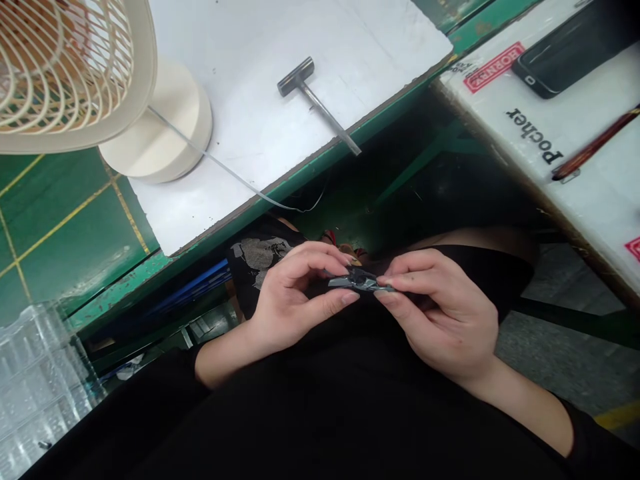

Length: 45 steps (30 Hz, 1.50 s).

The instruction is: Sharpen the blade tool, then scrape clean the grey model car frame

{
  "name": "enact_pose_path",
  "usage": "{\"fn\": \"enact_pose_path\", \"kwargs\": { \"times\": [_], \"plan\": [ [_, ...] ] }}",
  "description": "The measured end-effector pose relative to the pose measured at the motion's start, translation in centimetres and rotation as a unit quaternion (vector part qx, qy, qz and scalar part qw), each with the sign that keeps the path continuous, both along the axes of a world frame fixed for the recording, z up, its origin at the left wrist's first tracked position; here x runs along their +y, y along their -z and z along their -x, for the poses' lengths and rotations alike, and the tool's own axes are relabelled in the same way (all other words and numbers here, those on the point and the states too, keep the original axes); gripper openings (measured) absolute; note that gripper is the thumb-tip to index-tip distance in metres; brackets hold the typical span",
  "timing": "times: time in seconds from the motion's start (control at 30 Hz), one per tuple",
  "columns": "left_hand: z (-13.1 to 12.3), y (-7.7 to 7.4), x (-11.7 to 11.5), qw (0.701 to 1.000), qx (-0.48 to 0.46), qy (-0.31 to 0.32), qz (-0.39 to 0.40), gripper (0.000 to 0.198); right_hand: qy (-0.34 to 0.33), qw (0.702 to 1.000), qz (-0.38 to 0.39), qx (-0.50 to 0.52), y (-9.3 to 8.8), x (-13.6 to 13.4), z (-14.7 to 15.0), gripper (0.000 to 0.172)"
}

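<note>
The left hand (pixel 295 297) and the right hand (pixel 440 310) hold a small dark metal piece (pixel 357 280) in the space between them, just above the person's black shirt (pixel 300 413). Each grip is closed on an end of the piece, pinching it between fingertips and thumb. The piece shows flat grey shiny parts, but it is too small to make out its exact form. Nothing stands between the hands and the piece.

A black cloth with a grey print (pixel 260 260) lies just behind the left hand. Beyond the hands, a white sheet (pixel 240 80) covers a green worktop (pixel 85 227). On the sheet lie a T-handled wrench (pixel 313 100) and the round base (pixel 160 120) of a cream fan (pixel 65 67). A thin cable (pixel 225 167) runs from the base across the sheet and over the edge toward the hands. Across a dark gap, a white board (pixel 565 160) carries a black phone (pixel 565 50) and a brown pen (pixel 595 143). A clear plastic tray (pixel 40 387) sits at the lower left, and a grey floor (pixel 560 340) shows at the right.
</note>
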<state>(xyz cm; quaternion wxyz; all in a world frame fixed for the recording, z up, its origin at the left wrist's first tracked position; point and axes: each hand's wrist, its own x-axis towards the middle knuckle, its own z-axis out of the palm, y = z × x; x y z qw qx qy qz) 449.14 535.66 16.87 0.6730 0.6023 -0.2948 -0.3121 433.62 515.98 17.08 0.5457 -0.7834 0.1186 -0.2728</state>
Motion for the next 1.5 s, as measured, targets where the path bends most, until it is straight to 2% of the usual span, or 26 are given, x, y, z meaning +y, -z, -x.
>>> {"fn": "enact_pose_path", "kwargs": {
  "times": [0.13,0.23,0.37,0.47,0.53,0.67,0.93,1.2,1.4,1.5],
  "plan": [
    [-0.1,-0.3,0.0,0.999,0.050,0.016,-0.001,0.039,0.036,0.999,0.003,0.011,-0.1,0.1,-0.2,0.016],
    [-0.3,-0.3,-0.1,0.986,0.164,0.023,-0.011,0.043,0.043,0.998,-0.042,0.009,0.1,0.0,-0.3,0.015],
    [-0.6,-0.4,-0.5,0.953,0.296,0.025,-0.061,0.033,0.010,0.995,-0.101,0.008,0.3,-0.1,-0.3,0.015],
    [-0.8,-0.6,-0.9,0.940,0.330,0.019,-0.089,0.034,-0.010,0.992,-0.126,0.018,0.4,-0.1,-0.4,0.010],
    [-0.8,-0.9,-1.2,0.936,0.338,0.012,-0.097,0.034,0.000,0.987,-0.159,0.029,0.7,-0.1,-0.4,0.008],
    [-0.7,-1.1,-1.4,0.932,0.351,0.021,-0.092,0.033,0.026,0.973,-0.227,0.042,1.6,0.1,-0.3,0.014],
    [-0.6,-0.7,-1.2,0.918,0.386,0.048,-0.081,0.031,0.021,0.961,-0.269,0.059,2.4,-0.1,0.1,0.012],
    [-0.1,-0.2,-0.6,0.961,0.266,0.045,-0.053,0.041,0.035,0.953,-0.293,0.063,2.6,0.0,0.1,0.012],
    [0.0,-0.3,-0.7,0.954,0.295,0.032,-0.042,0.023,0.027,0.951,-0.303,0.048,2.5,0.1,0.1,0.011],
    [0.0,-0.3,-0.8,0.951,0.307,0.028,-0.040,0.023,0.026,0.952,-0.302,0.044,2.4,0.1,0.0,0.011]
  ]
}}
